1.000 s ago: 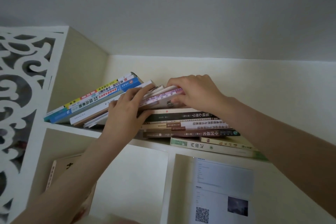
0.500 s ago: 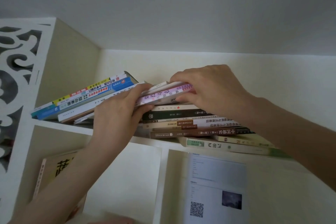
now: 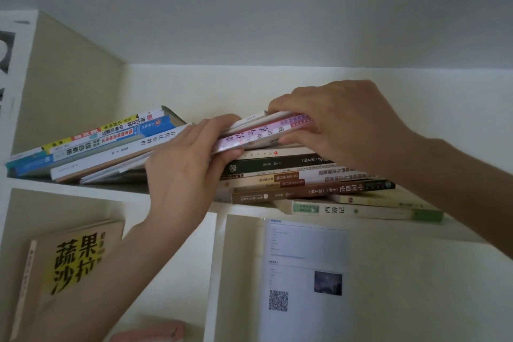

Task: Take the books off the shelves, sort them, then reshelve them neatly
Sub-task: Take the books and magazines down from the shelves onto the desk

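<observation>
Gripping a pink-spined book (image 3: pixel 261 133) atop the flat stack (image 3: pixel 305 191) on the top shelf (image 3: pixel 83 189): left hand (image 3: pixel 183 172) pinches its lower left end, right hand (image 3: pixel 341 125) its raised right end, spine outward, long axis left-right. Below, a cover (image 3: pixel 75 261) reads 蔬果沙拉; a sheet (image 3: pixel 305 253) has a QR code.

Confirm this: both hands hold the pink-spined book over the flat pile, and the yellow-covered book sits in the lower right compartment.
Wrong in one respect: the head view shows the yellow-covered book in the lower left compartment, not the right. Left hand and right hand do hold the pink-spined book over the flat pile.
</observation>
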A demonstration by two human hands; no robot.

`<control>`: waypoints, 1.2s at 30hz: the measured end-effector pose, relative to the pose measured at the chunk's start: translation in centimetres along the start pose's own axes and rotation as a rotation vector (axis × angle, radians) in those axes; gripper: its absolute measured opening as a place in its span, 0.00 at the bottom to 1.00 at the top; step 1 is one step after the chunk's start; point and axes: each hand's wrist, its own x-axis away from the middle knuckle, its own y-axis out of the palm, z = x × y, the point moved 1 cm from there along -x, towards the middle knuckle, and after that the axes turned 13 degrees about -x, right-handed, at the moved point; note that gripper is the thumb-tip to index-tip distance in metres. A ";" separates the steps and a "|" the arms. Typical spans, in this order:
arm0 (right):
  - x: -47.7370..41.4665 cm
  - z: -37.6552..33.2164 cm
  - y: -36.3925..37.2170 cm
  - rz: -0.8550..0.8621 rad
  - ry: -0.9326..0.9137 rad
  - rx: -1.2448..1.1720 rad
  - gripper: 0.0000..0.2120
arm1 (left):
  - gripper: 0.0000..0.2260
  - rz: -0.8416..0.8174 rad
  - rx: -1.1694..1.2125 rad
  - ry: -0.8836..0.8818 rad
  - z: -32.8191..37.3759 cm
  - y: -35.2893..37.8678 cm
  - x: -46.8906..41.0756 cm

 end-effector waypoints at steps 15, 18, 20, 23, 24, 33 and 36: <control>6.1 7.5 -0.5 0.016 0.157 -0.121 0.19 | 0.15 -0.017 0.067 0.073 7.9 4.2 -1.6; 7.4 8.8 -0.4 0.041 0.182 -0.137 0.18 | 0.14 -0.017 0.093 0.093 9.3 5.1 -1.8; 8.1 9.6 -0.5 0.060 0.193 -0.146 0.18 | 0.14 -0.022 0.107 0.098 10.0 5.7 -1.9; 8.9 10.8 -0.8 0.083 0.221 -0.167 0.18 | 0.15 -0.042 0.118 0.100 11.2 6.4 -2.1; 9.3 11.2 -0.9 0.090 0.229 -0.173 0.18 | 0.15 -0.045 0.129 0.104 11.7 6.6 -2.3; 11.6 13.1 -2.2 0.093 0.276 -0.130 0.20 | 0.14 -0.039 0.229 0.123 14.7 7.9 -2.8; 12.8 13.9 -3.0 0.095 0.308 -0.104 0.22 | 0.15 -0.088 0.242 0.163 16.3 8.6 -3.6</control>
